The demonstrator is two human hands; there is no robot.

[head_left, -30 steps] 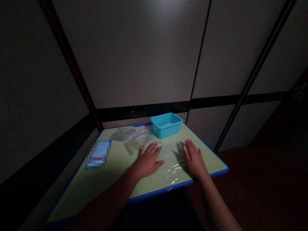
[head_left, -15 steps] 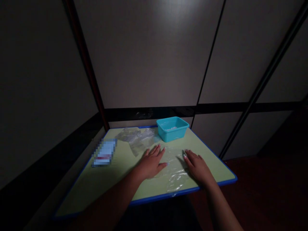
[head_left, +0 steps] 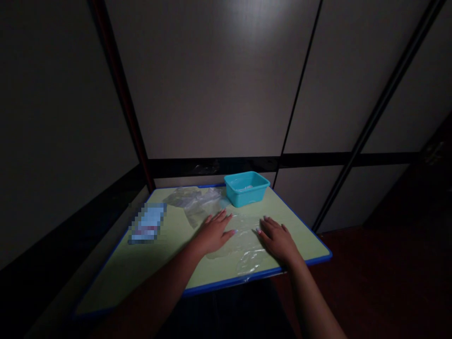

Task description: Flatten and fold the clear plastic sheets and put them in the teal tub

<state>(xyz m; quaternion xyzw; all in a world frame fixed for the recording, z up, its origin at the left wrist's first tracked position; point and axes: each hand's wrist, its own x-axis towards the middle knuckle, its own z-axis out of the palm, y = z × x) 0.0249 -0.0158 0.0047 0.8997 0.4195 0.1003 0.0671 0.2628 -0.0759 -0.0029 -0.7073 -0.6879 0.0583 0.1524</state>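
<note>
A clear plastic bag [head_left: 243, 240] lies spread on the table, its wrinkled near end reaching the front edge. My left hand [head_left: 214, 233] rests flat on the left side of this bag, fingers stretched out and pointing away from me. On its right side lies my right hand [head_left: 278, 239], palm down with the fingers extended. Neither hand grips anything. Just beyond the hands stands a turquoise plastic basket [head_left: 247, 189] with something small and pale inside that I cannot make out. More crumpled clear plastic bags [head_left: 197, 202] lie to the left of the basket.
The light green table [head_left: 158, 268] has a blue rim. On its left side lies a light blue flat item [head_left: 148, 223], blurred by pixelation. Behind the table rises a panelled cabinet wall [head_left: 212, 94]. A dark reddish floor [head_left: 370, 268] shows at the right.
The whole view has shifted a little, so everything appears further left. My right hand has moved slightly inward over the bag. My left hand stays flat on it.
</note>
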